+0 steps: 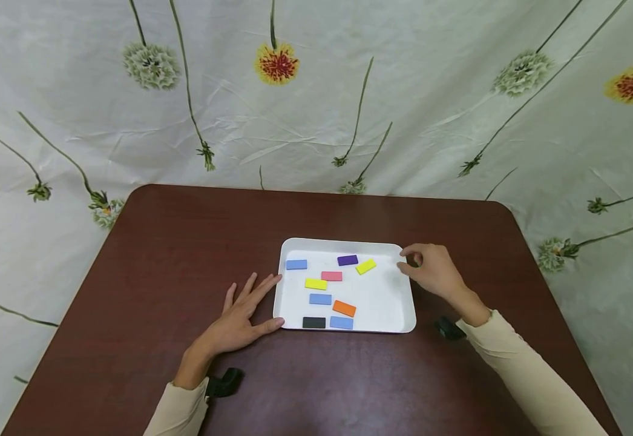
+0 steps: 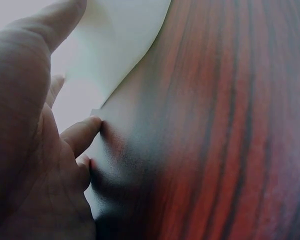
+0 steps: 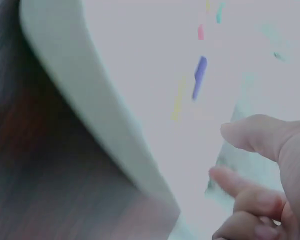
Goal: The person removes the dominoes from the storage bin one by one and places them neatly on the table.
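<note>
A white tray [image 1: 382, 297] lies on the table, holding several small rectangular blocks. They include a purple block [image 1: 347, 260], a pink block [image 1: 331, 276], an orange block [image 1: 344, 309], a black block [image 1: 313, 323], two yellow ones and three blue ones. My left hand [image 1: 237, 321] spreads its fingers along the tray's left side, thumb and a fingertip at the rim. Over by the tray's upper right corner is my right hand [image 1: 433, 269], thumb and index finger bent and apart, with nothing between them. In the right wrist view the purple block [image 3: 199, 78] looks blurred.
The dark brown wooden table [image 1: 202, 230] extends around the tray on all sides. Behind it hangs a pale cloth [image 1: 305, 121] with printed flowers. Dark wrist devices, such as the left one [image 1: 225, 383], sit under both wrists.
</note>
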{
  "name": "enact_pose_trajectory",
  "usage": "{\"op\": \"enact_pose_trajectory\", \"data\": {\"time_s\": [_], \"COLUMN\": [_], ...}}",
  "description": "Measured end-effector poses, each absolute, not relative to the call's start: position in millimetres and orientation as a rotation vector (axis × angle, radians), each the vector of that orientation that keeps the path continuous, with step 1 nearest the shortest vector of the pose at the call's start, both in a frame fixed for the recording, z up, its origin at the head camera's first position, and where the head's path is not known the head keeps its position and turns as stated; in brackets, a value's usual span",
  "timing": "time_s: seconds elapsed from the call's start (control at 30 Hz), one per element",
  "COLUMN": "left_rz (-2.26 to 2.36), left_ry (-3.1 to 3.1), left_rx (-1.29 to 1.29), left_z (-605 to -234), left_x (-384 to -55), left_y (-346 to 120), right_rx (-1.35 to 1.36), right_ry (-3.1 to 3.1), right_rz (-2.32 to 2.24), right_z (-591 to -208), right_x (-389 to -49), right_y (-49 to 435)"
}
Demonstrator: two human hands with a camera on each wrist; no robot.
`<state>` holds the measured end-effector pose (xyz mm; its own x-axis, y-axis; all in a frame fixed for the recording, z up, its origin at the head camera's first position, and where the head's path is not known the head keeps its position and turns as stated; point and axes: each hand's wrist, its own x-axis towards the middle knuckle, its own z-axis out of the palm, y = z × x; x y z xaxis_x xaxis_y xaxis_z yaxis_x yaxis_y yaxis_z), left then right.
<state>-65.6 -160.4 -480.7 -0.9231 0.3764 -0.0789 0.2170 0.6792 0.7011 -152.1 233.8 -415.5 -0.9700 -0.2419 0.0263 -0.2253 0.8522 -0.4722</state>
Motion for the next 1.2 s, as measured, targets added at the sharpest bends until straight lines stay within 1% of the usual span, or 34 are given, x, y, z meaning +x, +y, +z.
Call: {"op": "enact_pose_trajectory", "data": {"time_s": [0.17, 0.37, 0.63, 0.93, 1.2], "left_rz": [1.075, 1.092, 1.103, 1.092, 1.104], "left_ry": [2.667, 2.65, 2.651, 2.669, 2.662], "left_rx": [0.464, 0.467, 0.481, 0.486, 0.502], "left_z": [-479.9, -479.7, -478.5, -480.7, -482.3], "left_x": [-65.0, -64.9, -66.0, -65.7, -65.0], "left_y": [-160.6, -162.1, -161.9, -161.6, -162.7], "right_rx": [-0.304, -0.207, -0.213, -0.268, -0.324], "right_ry": [2.972, 2.923, 2.842, 2.855, 2.84], "right_rz": [-0.568, -0.424, -0.327, -0.254, -0.388], "right_z": [-423.4, -427.1, -426.0, -431.5, -418.9], "right_x": [-154.2, -165.3, -178.0, -179.7, -177.3], "right_y": [192.5, 171.9, 159.0, 152.9, 166.2]}}
